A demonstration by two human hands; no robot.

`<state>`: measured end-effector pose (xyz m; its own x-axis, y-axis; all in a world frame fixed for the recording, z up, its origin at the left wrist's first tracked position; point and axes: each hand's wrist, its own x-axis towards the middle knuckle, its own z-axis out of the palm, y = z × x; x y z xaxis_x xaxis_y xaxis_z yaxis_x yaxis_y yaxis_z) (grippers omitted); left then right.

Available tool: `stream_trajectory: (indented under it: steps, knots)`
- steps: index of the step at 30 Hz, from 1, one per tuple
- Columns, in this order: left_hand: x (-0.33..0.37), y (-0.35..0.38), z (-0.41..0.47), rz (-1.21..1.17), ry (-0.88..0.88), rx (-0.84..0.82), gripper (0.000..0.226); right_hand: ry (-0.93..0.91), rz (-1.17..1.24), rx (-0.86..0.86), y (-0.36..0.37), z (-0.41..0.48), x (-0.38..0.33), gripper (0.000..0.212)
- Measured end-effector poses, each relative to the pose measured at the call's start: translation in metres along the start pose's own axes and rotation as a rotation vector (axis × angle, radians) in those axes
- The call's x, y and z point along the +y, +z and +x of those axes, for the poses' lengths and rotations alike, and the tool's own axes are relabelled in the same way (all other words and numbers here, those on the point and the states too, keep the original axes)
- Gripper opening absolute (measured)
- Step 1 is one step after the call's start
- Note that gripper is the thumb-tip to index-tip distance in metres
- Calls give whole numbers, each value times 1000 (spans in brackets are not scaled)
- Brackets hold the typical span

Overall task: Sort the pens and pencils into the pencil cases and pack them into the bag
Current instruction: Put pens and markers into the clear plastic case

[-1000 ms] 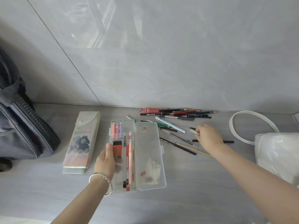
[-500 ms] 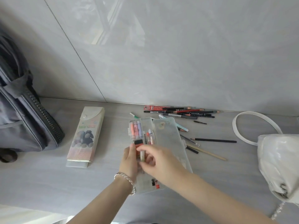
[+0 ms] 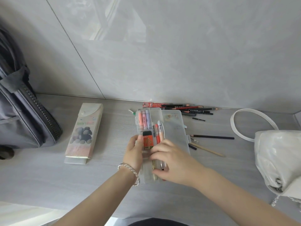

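From the head view, we are in the middle of sorting: our left hand [image 3: 135, 151] steadies the near left edge of the clear pencil case [image 3: 156, 118], thumb pressed on its rim beside the orange lead box [image 3: 147, 141], while our right hand [image 3: 171, 162] lies over the tray with its fingers curled down onto a pale pen [image 3: 154, 167] that we seem to be settling among the pens already inside; whether the fingers actually pinch it we cannot tell. The case's lid [image 3: 176, 128] lies open to the right. Loose pencils [image 3: 187, 108] still wait along the wall, a black pencil [image 3: 213, 137] and a wooden one [image 3: 210, 150] lie just right of the lid, the closed printed pencil case [image 3: 83, 132] sits well to the left, and the grey bag [image 3: 19, 111] stands at the far left. Next, we judge, the right hand must let go, reach back to the loose pile and choose another piece, keeping the tray steady.
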<state>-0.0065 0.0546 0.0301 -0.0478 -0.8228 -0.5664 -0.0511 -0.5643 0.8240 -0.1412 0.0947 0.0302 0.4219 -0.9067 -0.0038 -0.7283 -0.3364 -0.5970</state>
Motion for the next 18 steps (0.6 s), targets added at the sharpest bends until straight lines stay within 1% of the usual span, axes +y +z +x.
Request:
stream_trajectory:
  steps: [3,4,6,8,10,11,12,14,16,18]
  knots:
    - [2,-1,-2,-1,-1,-12,27,-132,-158,20,-3,-2,-1,21]
    - [3,-1,-2,1,0,-5,28,-161,-154,20,-5,-2,0,20]
    - [5,-2,0,26,-4,30,30,-155,-50,59,-13,-3,1,20]
    - [7,-4,5,100,-3,105,29,-37,53,174,-23,-1,14,21]
    - [10,-8,11,190,16,164,29,164,79,299,-34,4,41,20]
    - [9,-10,16,221,28,178,30,276,58,335,-38,8,58,19]
    - [9,-12,20,247,33,186,30,387,20,335,-42,13,75,23]
    - [10,-15,27,282,22,194,31,558,-74,275,-49,26,108,37]
    - [9,-16,34,279,1,203,33,628,-160,195,-53,40,134,44]
    - [11,-16,36,257,-16,208,33,634,-232,119,-50,49,152,47]
